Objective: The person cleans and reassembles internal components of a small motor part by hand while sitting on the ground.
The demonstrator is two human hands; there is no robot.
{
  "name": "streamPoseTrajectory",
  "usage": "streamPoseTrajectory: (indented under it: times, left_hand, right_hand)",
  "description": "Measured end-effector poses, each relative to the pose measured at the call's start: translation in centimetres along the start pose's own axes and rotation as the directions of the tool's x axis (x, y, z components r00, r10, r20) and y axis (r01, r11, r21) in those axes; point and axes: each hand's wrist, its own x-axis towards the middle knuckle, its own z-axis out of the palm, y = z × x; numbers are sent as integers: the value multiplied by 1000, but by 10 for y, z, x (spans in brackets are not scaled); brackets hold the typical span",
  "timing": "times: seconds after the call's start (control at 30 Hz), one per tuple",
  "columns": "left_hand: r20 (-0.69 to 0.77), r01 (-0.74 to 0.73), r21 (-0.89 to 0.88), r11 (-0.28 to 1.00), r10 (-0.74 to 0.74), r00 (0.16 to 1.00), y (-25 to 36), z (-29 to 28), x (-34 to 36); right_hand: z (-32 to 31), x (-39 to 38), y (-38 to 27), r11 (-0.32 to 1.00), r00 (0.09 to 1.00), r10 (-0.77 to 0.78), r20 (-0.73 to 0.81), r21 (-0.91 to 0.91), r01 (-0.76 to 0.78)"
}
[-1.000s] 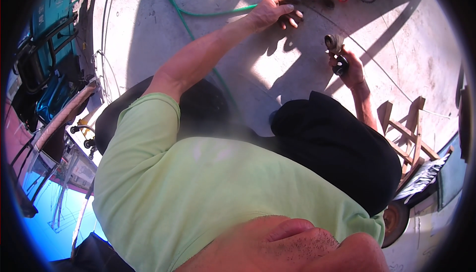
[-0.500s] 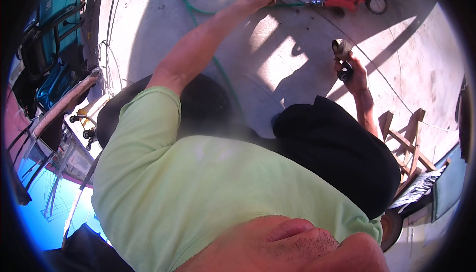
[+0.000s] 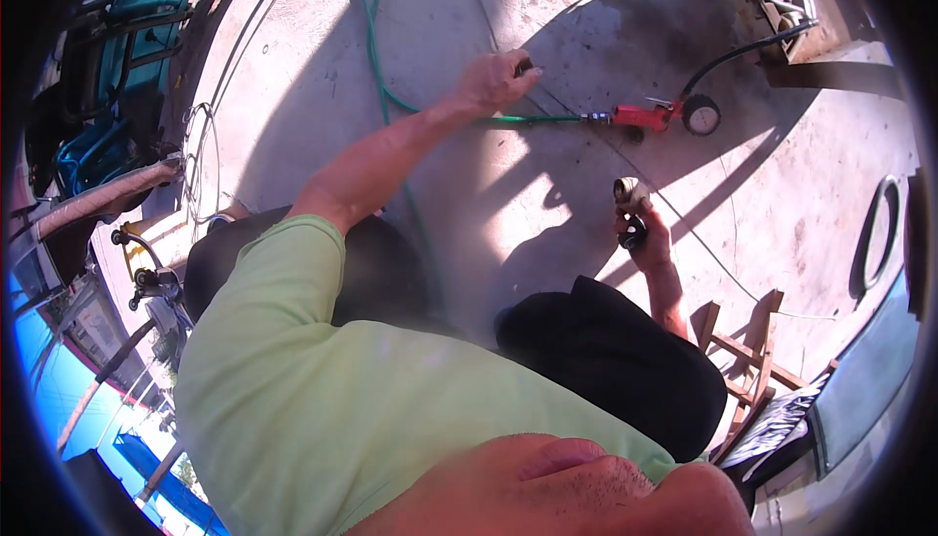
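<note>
My left hand point(image 3: 493, 83) reaches forward over the floor with its fingers closed on a small dark piece point(image 3: 524, 67), too small to name. Off to the right, my right hand point(image 3: 653, 239) grips a tan, metallic-looking cylindrical part point(image 3: 630, 193) with a round open end. A black rounded part point(image 3: 632, 234) sits in the same grip; whether the two are joined I cannot tell. On the concrete ahead lies a red tyre inflator point(image 3: 640, 117) with a round gauge point(image 3: 702, 116). A green air hose point(image 3: 532, 119) runs into it, passing near my left forearm.
A black hose point(image 3: 743, 52) leads from the inflator to a metal-framed machine point(image 3: 777, 8) at the far right. A thin cable point(image 3: 699, 235) crosses the floor. A wooden frame point(image 3: 757, 360) stands beside my right knee; a black ring point(image 3: 874, 235) lies beyond. Teal furniture point(image 3: 147, 47) stands left.
The view has tilted forward, so the floor items sit lower and the machine at the far right now shows. My left hand has turned slightly, exposing the dark piece. My right hand keeps its grip.
</note>
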Motion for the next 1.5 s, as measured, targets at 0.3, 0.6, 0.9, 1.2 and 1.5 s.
streamPoseTrajectory:
  times: [0.3, 0.6, 0.9, 1.2, 1.5]
  left_hand:
    - [553, 570, -784, -246, 139, 821, 89, 98, -32]
    - [608, 575, -768, -282, -41, 793, 84, 115, -36]
    - [580, 542, -731, -415, 41, 814, 73, 123, -26]
    - [535, 534, -660, -529, 169, 828, 88, 106, -24]
    - [536, 575, -630, -522, 245, 808, 90, 104, -29]
  right_hand:
    - [110, -15, -50, 749, 909, -414, -41, -582, 315]
    - [140, -15, -44, 217, 770, -635, 52, -945, 243]
    - [105, -11, -44, 612, 878, -471, -84, -748, 257]
    - [88, -7, -19, 574, 860, -509, 32, -732, 367]
    - [45, 6, -6, -15, 780, -615, 120, -990, 140]
